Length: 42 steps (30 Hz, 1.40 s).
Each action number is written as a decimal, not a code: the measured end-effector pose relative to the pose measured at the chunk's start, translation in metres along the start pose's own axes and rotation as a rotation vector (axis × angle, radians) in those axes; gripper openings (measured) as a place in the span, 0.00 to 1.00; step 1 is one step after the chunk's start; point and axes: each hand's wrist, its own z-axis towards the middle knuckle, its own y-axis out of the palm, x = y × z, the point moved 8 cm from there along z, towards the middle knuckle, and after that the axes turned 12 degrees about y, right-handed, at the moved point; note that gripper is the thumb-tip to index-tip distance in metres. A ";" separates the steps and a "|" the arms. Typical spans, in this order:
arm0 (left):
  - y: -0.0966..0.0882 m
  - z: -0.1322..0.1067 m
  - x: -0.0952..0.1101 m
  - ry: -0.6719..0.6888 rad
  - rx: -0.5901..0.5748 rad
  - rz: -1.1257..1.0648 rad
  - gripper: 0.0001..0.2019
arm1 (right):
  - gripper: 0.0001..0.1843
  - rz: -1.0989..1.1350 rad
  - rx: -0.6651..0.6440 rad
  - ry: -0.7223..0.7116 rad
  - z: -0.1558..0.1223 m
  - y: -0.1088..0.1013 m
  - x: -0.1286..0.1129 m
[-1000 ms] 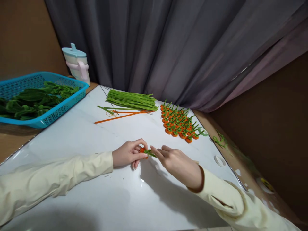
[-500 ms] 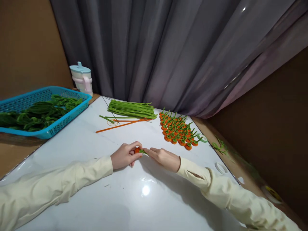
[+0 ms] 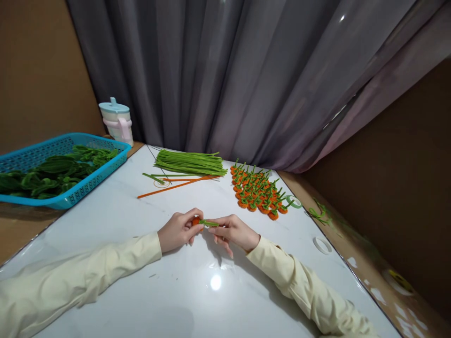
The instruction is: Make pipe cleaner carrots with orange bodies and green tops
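Observation:
My left hand (image 3: pixel 178 230) pinches a small orange coil (image 3: pixel 196 220) with a green stem (image 3: pixel 208 223) sticking out to the right. My right hand (image 3: pixel 232 231) pinches that green stem between thumb and forefinger, its other fingers curled down toward the white table (image 3: pixel 197 291). Both hands rest low over the table's middle. Beyond them lies a pile of finished orange-and-green pieces (image 3: pixel 259 193), a bundle of green pipe cleaners (image 3: pixel 190 163) and a long orange pipe cleaner (image 3: pixel 172 186).
A blue basket (image 3: pixel 70 197) of dark green pieces stands at the left, with a pale lidded cup (image 3: pixel 116 121) behind it. A green tape roll (image 3: pixel 293 202) and a white ring (image 3: pixel 322 244) lie near the table's right edge. Grey curtains hang behind.
My right hand has turned and curled, gripping the green stem from the side rather than reaching flat. The view has shifted slightly; the left hand keeps its hold on the orange coil.

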 end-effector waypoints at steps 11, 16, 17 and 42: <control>-0.004 0.001 -0.003 -0.064 0.027 0.051 0.06 | 0.15 -0.330 0.050 -0.187 -0.001 0.006 0.000; -0.004 0.001 0.001 -0.033 0.020 0.049 0.07 | 0.14 -0.147 0.021 -0.153 0.002 0.009 0.004; -0.004 0.001 0.002 -0.030 0.027 0.045 0.07 | 0.14 -0.077 -0.009 -0.126 0.005 0.010 0.006; 0.000 0.001 0.007 -0.005 0.032 -0.253 0.11 | 0.11 -1.182 0.392 -0.503 -0.022 0.021 -0.017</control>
